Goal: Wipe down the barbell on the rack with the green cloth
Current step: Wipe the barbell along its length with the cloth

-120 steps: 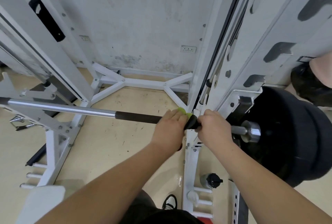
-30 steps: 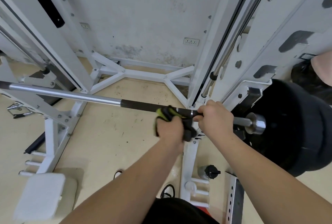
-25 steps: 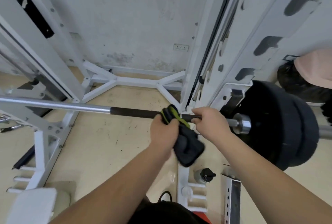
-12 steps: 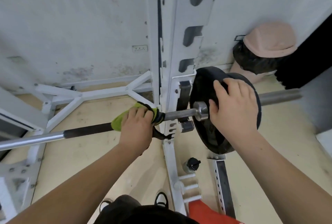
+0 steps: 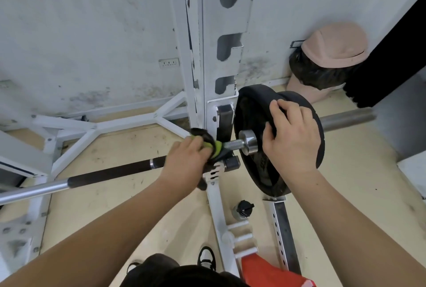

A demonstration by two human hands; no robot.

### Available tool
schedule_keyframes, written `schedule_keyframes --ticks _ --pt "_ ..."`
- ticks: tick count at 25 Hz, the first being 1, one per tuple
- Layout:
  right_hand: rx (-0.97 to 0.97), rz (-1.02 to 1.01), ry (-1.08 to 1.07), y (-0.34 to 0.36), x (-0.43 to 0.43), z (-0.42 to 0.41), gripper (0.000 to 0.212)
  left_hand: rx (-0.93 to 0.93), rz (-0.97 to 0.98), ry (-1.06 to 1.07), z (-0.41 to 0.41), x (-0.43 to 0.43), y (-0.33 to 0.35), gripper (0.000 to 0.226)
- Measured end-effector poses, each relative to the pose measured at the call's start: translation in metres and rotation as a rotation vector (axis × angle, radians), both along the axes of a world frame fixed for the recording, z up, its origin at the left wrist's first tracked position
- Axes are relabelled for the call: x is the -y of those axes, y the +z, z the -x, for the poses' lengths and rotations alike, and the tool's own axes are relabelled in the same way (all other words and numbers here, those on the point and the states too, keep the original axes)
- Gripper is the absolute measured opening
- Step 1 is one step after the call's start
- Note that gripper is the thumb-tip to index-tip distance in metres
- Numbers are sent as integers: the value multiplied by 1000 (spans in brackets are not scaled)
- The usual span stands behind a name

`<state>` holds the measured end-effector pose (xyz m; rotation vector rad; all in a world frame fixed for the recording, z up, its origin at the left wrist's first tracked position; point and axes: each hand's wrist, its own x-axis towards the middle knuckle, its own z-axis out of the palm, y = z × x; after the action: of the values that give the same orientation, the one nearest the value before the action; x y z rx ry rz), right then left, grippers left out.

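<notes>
The pink bin (image 5: 332,45) by the wall (image 5: 92,33) holds a black bag (image 5: 311,72). Your barbell (image 5: 110,175), chrome steel with a dark rough band, lies across the white rack (image 5: 207,56), long axis left to right, sleeve pointing right. Your left hand (image 5: 184,162) has its fingers clutching the green cloth (image 5: 213,146) round the barbell beside the rack. Your right hand (image 5: 292,139) curls its fingers over the round black plate (image 5: 251,107) at its rim.

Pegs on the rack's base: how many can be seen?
3, in a row on the white post under the plate: top peg, middle peg, bottom peg. More may be hidden lower down.
</notes>
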<state>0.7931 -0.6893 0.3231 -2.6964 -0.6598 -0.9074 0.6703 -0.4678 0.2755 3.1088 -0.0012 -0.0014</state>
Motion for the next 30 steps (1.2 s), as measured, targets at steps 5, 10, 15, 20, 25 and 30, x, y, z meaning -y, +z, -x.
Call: schedule_keyframes --ticks 5,10,15,20,25,30 --pt "23 -9 -6 -5 -1 -2 44 67 5 187 -9 -4 3 27" --pt "1 -12 3 -2 -2 -4 45 32 125 -36 -32 46 11 44" --pt "-11 -21 -6 -2 -4 -5 44 261 179 -88 -44 52 8 24" --pt "-11 -1 -26 0 -6 -8 44 -1 75 -45 -68 83 22 35" --pt "-6 -15 -18 -1 -3 -5 44 -205 -15 115 -29 33 29 67" --pt "0 -18 -26 -3 -2 0 44 -100 52 58 -26 38 17 36"
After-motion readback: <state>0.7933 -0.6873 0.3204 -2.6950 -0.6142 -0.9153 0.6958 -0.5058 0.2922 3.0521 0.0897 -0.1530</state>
